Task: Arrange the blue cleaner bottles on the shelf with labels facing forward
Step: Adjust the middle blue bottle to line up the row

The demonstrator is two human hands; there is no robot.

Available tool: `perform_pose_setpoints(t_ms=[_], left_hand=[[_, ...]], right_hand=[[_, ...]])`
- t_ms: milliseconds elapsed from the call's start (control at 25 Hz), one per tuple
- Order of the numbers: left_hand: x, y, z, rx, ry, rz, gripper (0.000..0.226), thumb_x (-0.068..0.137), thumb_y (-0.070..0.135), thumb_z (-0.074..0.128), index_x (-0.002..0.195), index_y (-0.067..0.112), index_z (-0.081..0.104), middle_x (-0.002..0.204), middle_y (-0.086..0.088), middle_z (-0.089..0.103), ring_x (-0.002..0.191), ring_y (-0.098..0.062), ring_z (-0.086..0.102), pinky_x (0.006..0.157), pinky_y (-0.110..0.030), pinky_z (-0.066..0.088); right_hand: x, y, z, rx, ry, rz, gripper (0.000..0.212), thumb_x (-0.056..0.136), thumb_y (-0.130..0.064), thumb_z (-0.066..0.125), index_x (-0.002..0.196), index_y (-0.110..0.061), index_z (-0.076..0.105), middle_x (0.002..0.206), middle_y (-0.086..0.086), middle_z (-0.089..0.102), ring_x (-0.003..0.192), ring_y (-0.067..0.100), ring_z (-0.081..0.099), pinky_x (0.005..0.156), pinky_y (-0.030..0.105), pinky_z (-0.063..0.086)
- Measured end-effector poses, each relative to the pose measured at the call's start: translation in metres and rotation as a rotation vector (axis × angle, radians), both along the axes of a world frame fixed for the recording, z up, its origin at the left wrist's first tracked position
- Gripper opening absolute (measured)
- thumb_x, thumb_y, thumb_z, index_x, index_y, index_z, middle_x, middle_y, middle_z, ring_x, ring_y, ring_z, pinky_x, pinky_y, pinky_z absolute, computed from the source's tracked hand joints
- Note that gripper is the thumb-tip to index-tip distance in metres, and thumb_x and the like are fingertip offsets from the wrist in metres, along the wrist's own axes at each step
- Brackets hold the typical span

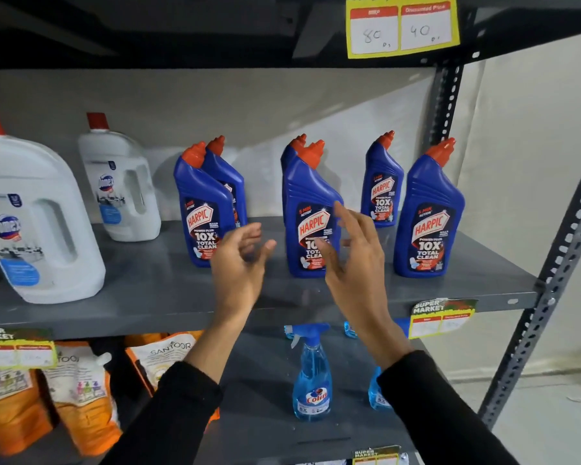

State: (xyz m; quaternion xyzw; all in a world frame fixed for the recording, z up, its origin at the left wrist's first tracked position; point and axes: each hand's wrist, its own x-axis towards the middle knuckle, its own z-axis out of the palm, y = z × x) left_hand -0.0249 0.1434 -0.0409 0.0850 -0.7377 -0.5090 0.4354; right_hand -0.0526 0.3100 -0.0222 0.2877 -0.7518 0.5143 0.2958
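Blue middle bottle stands upright just beyond my right hand, nearer than my left hand; both open, empty.

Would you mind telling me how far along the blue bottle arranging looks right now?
Mostly done: six blue bottles stand upright in three pairs, and the front left bottle, front middle bottle, front right bottle and back right bottle show labels forward. Both hands are open, the left hand empty, the right hand beside the middle bottle. The rear labels are hidden.
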Motion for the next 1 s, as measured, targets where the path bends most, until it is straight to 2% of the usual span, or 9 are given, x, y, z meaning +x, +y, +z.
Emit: perform_pose_setpoints(t_ms=[80, 200, 280, 360, 440, 520, 600, 720, 1000], left_hand=[[0.006, -0.027, 0.005, 0.068, 0.141, 0.095, 0.03, 0.082, 0.02, 0.075, 0.111, 0.013, 0.07, 0.103, -0.007, 0.073, 0.089, -0.012, 0.069, 0.083, -0.027, 0.057], [0.011, -0.07, 0.012, 0.085, 0.191, 0.267, 0.034, 0.081, 0.017, 0.074, 0.114, 0.013, 0.066, 0.113, -0.011, 0.068, 0.092, -0.011, 0.065, 0.087, -0.027, 0.056], [0.011, -0.096, 0.01, 0.057, 0.086, 0.296, 0.044, 0.082, 0.017, 0.073, 0.124, 0.011, 0.061, 0.124, -0.011, 0.064, 0.105, -0.015, 0.064, 0.095, -0.03, 0.052], [0.008, -0.114, 0.005, 0.078, -0.098, 0.208, 0.05, 0.086, 0.019, 0.071, 0.133, 0.012, 0.056, 0.132, -0.008, 0.062, 0.116, -0.019, 0.06, 0.1, -0.035, 0.049], [0.006, -0.119, 0.002, 0.15, -0.272, 0.077, 0.043, 0.09, 0.016, 0.066, 0.132, 0.012, 0.057, 0.13, -0.006, 0.065, 0.111, -0.018, 0.06, 0.092, -0.032, 0.047], [0.003, -0.121, 0.0, 0.178, -0.358, 0.018, 0.036, 0.092, 0.011, 0.063, 0.128, 0.011, 0.06, 0.123, -0.006, 0.068, 0.102, -0.016, 0.06, 0.086, -0.029, 0.043], [0.002, -0.124, 0.0, 0.209, -0.35, 0.006, 0.034, 0.091, 0.01, 0.064, 0.125, 0.01, 0.061, 0.12, -0.008, 0.069, 0.1, -0.016, 0.061, 0.083, -0.027, 0.043], [0.004, -0.125, 0.001, 0.186, -0.359, 0.004, 0.035, 0.09, 0.011, 0.067, 0.124, 0.009, 0.062, 0.115, -0.004, 0.069, 0.098, -0.015, 0.062, 0.079, -0.024, 0.044], [0.022, -0.127, -0.003, 0.065, -0.38, -0.016, 0.036, 0.085, 0.014, 0.073, 0.119, 0.006, 0.066, 0.115, -0.011, 0.073, 0.097, -0.019, 0.067, 0.085, -0.03, 0.052]], right_hand=[[0.007, -0.021, 0.004, -0.021, 0.057, 0.102, 0.049, 0.093, -0.015, 0.063, 0.14, -0.013, 0.05, 0.124, 0.0, 0.058, 0.106, 0.005, 0.057, 0.088, 0.002, 0.042], [0.008, -0.061, 0.01, 0.038, -0.1, 0.233, 0.047, 0.095, -0.01, 0.057, 0.141, -0.014, 0.049, 0.125, 0.003, 0.064, 0.105, 0.004, 0.061, 0.085, 0.001, 0.044], [0.001, -0.086, 0.008, 0.14, -0.215, 0.265, 0.049, 0.096, -0.009, 0.055, 0.144, -0.012, 0.043, 0.133, 0.004, 0.061, 0.113, 0.008, 0.06, 0.085, 0.003, 0.044], [-0.008, -0.11, 0.004, 0.252, -0.32, 0.265, 0.049, 0.097, -0.011, 0.055, 0.143, -0.01, 0.041, 0.137, 0.007, 0.059, 0.125, 0.018, 0.057, 0.085, 0.009, 0.041], [-0.016, -0.13, 0.002, 0.304, -0.437, 0.299, 0.05, 0.097, -0.014, 0.055, 0.144, -0.012, 0.039, 0.141, 0.008, 0.056, 0.13, 0.023, 0.054, 0.088, 0.016, 0.042], [-0.024, -0.148, -0.004, 0.343, -0.497, 0.316, 0.049, 0.097, -0.016, 0.056, 0.143, -0.013, 0.039, 0.142, 0.009, 0.055, 0.131, 0.025, 0.053, 0.096, 0.026, 0.045], [-0.031, -0.16, -0.009, 0.39, -0.519, 0.268, 0.044, 0.097, -0.019, 0.056, 0.138, -0.011, 0.043, 0.138, 0.013, 0.056, 0.127, 0.027, 0.054, 0.096, 0.03, 0.045], [-0.033, -0.159, -0.011, 0.378, -0.525, 0.222, 0.04, 0.095, -0.021, 0.058, 0.133, -0.009, 0.049, 0.134, 0.014, 0.058, 0.122, 0.027, 0.057, 0.088, 0.026, 0.044], [-0.02, -0.145, -0.015, 0.371, -0.458, 0.234, 0.04, 0.092, -0.015, 0.063, 0.129, -0.005, 0.054, 0.13, 0.015, 0.064, 0.121, 0.026, 0.061, 0.096, 0.032, 0.051]])
